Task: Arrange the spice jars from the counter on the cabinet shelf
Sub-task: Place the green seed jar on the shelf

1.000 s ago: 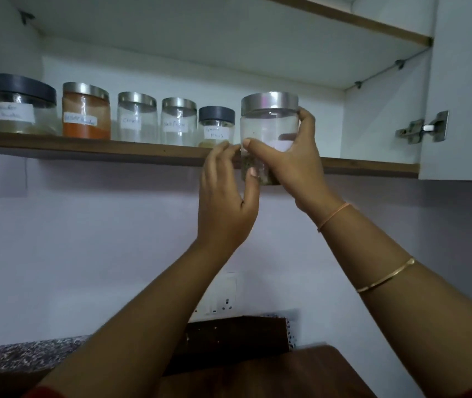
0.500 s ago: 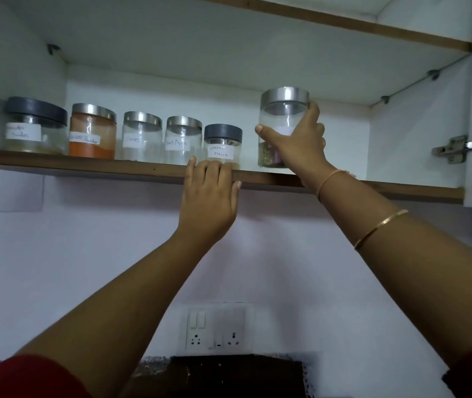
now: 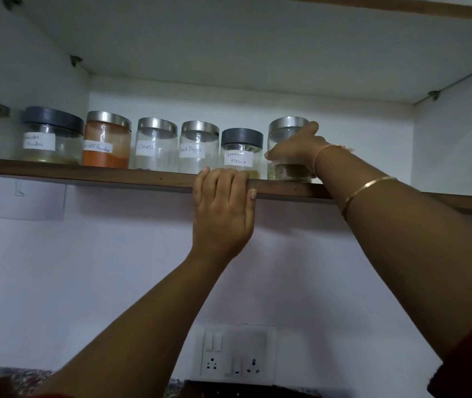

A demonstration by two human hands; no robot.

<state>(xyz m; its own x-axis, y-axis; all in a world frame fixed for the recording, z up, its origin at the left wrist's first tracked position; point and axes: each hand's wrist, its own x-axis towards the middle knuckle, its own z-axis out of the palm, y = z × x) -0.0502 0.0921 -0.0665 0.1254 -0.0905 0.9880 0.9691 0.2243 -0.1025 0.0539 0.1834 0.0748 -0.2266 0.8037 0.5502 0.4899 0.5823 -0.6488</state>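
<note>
Wrapped around the rightmost jar, my right hand grips its glass body, with the thumb across the front and the fingers reaching up toward the steel lid. That jar stands upright on the cabinet shelf, its base down on the board, with a low layer of greenish-brown spice at the bottom. It sits just beside the Garam Masala jar, which has a dark grey lid; I cannot tell whether the two touch.

My left hand is not carrying anything. Its fingers hook over the front edge of the shelf, below the Garam Masala jar, and the thumb presses the underside of the wooden lip.

Further left along the row I see the Black Pepper jar, the Cloves jar, an orange powder jar and a wide grey-lidded jar whose label I cannot read. All stand upright near the front edge, close together.

Two bangles circle my right forearm, which crosses the shelf edge. Below, a switch plate is set in the pale wall.
</note>
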